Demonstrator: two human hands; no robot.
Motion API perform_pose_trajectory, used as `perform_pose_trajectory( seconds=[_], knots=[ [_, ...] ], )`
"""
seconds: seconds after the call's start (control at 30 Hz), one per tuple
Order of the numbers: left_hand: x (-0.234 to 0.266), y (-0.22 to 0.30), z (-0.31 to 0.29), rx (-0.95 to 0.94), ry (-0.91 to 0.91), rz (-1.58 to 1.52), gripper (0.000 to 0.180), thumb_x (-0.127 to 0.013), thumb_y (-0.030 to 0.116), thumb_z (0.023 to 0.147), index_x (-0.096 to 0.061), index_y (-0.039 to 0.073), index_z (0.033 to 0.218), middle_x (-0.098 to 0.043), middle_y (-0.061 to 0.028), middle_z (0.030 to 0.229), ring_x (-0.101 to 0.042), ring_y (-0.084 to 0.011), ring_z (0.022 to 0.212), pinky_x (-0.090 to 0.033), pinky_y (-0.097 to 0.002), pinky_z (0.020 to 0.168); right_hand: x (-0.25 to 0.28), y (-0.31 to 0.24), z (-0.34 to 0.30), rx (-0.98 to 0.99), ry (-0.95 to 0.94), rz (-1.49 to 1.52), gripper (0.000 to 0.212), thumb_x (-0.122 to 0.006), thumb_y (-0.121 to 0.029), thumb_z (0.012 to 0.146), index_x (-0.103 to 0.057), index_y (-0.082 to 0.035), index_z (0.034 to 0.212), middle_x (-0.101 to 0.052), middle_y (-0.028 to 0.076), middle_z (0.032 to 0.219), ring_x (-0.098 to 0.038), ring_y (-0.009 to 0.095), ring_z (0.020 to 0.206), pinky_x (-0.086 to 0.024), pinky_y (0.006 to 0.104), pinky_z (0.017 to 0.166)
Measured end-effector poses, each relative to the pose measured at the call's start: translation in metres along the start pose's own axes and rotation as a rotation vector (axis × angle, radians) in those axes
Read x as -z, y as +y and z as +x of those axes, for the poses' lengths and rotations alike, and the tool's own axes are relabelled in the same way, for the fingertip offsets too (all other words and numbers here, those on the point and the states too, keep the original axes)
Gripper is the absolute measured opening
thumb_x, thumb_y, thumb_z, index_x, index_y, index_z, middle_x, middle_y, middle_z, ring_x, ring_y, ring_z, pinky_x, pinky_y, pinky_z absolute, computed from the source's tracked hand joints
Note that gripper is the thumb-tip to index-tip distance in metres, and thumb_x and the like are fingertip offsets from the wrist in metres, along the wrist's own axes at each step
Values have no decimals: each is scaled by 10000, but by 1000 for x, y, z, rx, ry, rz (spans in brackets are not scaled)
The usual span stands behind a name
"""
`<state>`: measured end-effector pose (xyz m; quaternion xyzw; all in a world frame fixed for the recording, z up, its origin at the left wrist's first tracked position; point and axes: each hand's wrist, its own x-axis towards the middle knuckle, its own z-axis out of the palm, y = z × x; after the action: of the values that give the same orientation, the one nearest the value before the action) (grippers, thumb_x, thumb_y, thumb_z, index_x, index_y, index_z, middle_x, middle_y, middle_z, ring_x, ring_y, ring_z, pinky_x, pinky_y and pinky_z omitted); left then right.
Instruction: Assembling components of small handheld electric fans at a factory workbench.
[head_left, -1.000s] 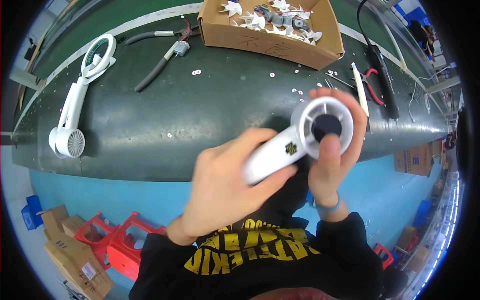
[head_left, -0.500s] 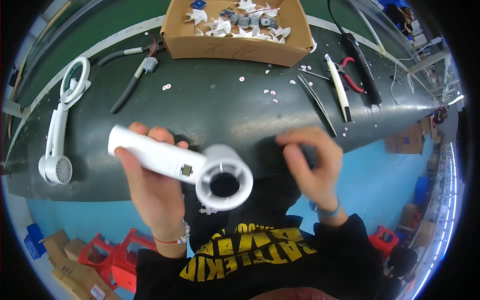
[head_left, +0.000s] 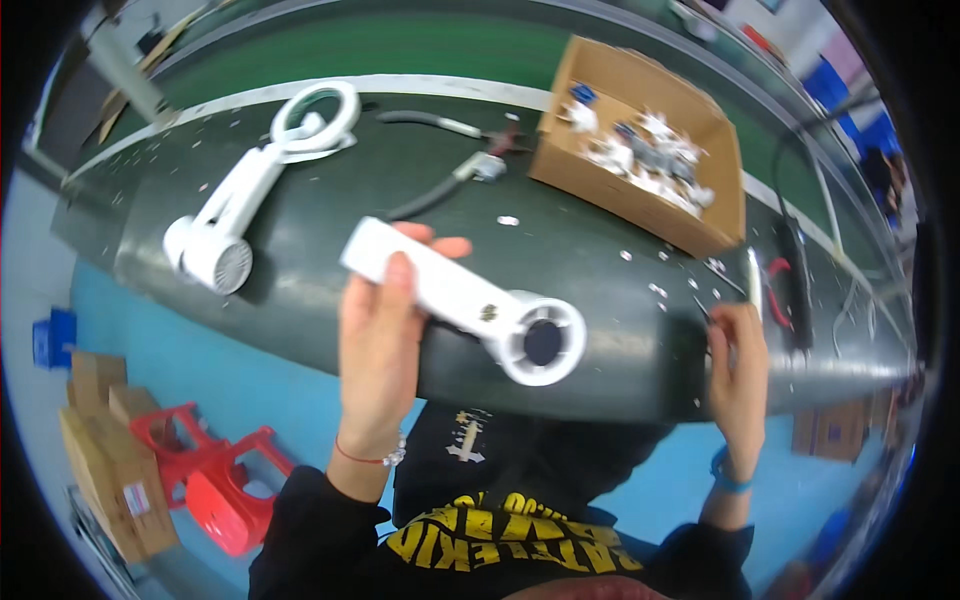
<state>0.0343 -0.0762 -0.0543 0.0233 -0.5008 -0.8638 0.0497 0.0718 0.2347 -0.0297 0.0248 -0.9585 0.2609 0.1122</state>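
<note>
My left hand (head_left: 380,335) holds a white handheld fan body (head_left: 435,280) by its handle, above the front part of the dark table. Its round head, with a dark hub, points to the right, and a small circuit board shows in an opening near the head. Off to the right, my right hand (head_left: 738,375) pinches a pair of metal tweezers (head_left: 702,308) at the table. One end of the tweezers sticks out past the fingertips; the rest is hidden by the hand.
A cardboard box (head_left: 620,205) of white fan blades and small motors stands at the back. Pliers (head_left: 430,203) and a white lamp-like device (head_left: 235,200) lie left of it. To the right are red-handled pliers (head_left: 778,295), a white pen-like tool (head_left: 754,280) and a black rod-shaped tool (head_left: 800,285).
My right hand has moved right and down onto the tweezers, closing its fingers on them. The view has swung to the right; my left hand keeps hold of the fan body.
</note>
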Motion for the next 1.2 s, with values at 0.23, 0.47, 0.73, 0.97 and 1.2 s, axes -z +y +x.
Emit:
perform_pose_trajectory(
  seconds=[0.23,0.47,0.73,0.97,1.2],
  knots=[
    [20,35,11,179,-124,579,454,-607,226,946,-456,1,1311,-643,-175,1103,-646,-156,837,-529,-335,598,-21,-64,13,74,-178,316,264,-688,-82,844,-576,-18,1075,-568,61,838,-521,124,673,-428,260,598],
    [16,68,81,-318,-308,1686,427,-679,409,849,-625,60,1090,-644,-142,807,-648,-314,767,-485,-405,677,-45,-82,35,348,-233,121,638,-892,-216,625,-591,-33,1158,-519,32,628,-461,130,527,-363,239,511],
    [66,54,221,-675,-408,1997,193,-732,137,748,-726,63,926,-682,-128,934,-611,-342,919,-510,-427,819,-32,-71,10,259,-284,185,718,-908,-250,614,-571,-63,1220,-490,11,605,-456,103,523,-346,229,495],
    [60,59,204,-813,-283,2024,92,-675,130,806,-636,50,833,-673,-126,801,-644,-333,805,-510,-433,698,-27,-45,17,210,21,134,285,-579,-29,898,-582,-26,1183,-549,125,812,-551,226,690,-437,321,650],
    [-16,52,57,-828,-540,1239,148,-696,40,744,-661,46,888,-688,-59,867,-648,-185,700,-504,-273,609,-28,-30,18,341,20,-111,271,-603,-19,862,-634,-33,1130,-612,141,1040,-597,306,977,-466,336,848]
  ],
)
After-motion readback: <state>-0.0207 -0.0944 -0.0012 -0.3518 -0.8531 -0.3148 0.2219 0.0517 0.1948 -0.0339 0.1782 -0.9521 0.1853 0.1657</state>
